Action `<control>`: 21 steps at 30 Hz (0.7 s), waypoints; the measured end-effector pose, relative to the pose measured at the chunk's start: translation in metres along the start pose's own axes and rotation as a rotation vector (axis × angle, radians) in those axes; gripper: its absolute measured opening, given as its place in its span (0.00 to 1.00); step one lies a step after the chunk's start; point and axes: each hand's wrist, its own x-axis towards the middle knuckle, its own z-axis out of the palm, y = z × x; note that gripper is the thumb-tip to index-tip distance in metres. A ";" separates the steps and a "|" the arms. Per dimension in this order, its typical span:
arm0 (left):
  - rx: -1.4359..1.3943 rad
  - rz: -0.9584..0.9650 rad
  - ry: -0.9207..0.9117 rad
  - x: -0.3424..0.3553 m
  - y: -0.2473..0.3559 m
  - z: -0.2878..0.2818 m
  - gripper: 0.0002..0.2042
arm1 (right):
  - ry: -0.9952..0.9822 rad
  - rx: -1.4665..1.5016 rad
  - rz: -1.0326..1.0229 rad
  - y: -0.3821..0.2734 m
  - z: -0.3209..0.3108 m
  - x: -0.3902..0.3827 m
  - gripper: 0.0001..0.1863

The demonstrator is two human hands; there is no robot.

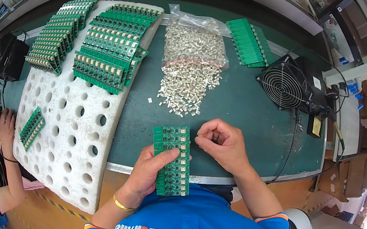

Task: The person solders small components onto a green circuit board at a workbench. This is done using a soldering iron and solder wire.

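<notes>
My left hand (148, 169) grips a green circuit board panel (173, 176) by its left side, thumb on top, just past the table's front edge. A row of small white connectors runs along the panel's right side. Right of the panel's upper end, my right hand (222, 143) is closed in a pinch, apart from the board. Whatever its fingertips hold is too small to make out. Beyond both hands lies a heap of small white connectors (183, 90), spilling from the mouth of a clear plastic bag (196, 43) full of the same pieces.
At left a white foam board (84, 146) with round holes carries stacked, populated circuit panels (109, 47) and one small panel (32, 129). Bare green panels (250, 43) lie at the back. A black fan (284, 85) stands at right. A co-worker's hand (5, 129) is at far left.
</notes>
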 end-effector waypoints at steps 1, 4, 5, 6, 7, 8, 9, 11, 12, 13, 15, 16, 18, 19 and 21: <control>0.004 -0.003 -0.004 0.000 0.000 0.002 0.13 | 0.006 0.001 -0.001 0.000 -0.002 -0.002 0.05; -0.026 -0.025 -0.027 0.002 -0.002 0.007 0.12 | 0.027 -0.046 -0.050 0.002 -0.005 -0.008 0.05; -0.036 -0.034 -0.028 0.003 -0.002 0.007 0.12 | 0.031 -0.081 -0.093 0.002 -0.005 -0.010 0.06; -0.045 -0.043 -0.028 0.003 -0.003 0.008 0.13 | 0.036 -0.116 -0.137 0.001 -0.006 -0.011 0.06; -0.040 -0.047 -0.030 0.003 -0.003 0.008 0.13 | 0.042 -0.113 -0.137 -0.001 -0.006 -0.013 0.06; -0.052 -0.047 -0.041 0.003 -0.004 0.009 0.13 | 0.042 -0.184 -0.212 -0.005 -0.007 -0.014 0.07; -0.064 -0.047 -0.052 0.004 -0.004 0.010 0.13 | 0.042 -0.255 -0.286 -0.008 -0.007 -0.015 0.07; -0.061 -0.050 -0.070 0.005 -0.005 0.012 0.13 | 0.051 -0.276 -0.297 -0.009 -0.010 -0.016 0.08; -0.064 -0.048 -0.084 0.005 -0.006 0.012 0.14 | 0.052 -0.298 -0.309 -0.009 -0.011 -0.017 0.08; -0.059 -0.053 -0.087 0.006 -0.007 0.014 0.14 | 0.059 -0.297 -0.308 -0.008 -0.012 -0.018 0.08; -0.032 -0.047 -0.041 0.007 -0.009 0.017 0.15 | 0.086 -0.268 -0.295 -0.004 -0.015 -0.019 0.07; -0.028 -0.050 -0.043 0.007 -0.010 0.018 0.15 | 0.091 -0.267 -0.296 -0.003 -0.015 -0.019 0.07; -0.011 -0.044 -0.044 0.007 -0.012 0.017 0.16 | 0.124 -0.223 -0.327 -0.002 -0.014 -0.020 0.07; -0.007 -0.045 -0.043 0.007 -0.012 0.018 0.16 | 0.126 -0.220 -0.328 0.000 -0.014 -0.020 0.07; 0.028 -0.002 -0.035 0.009 -0.014 0.020 0.16 | 0.123 -0.212 -0.332 0.002 -0.016 -0.020 0.06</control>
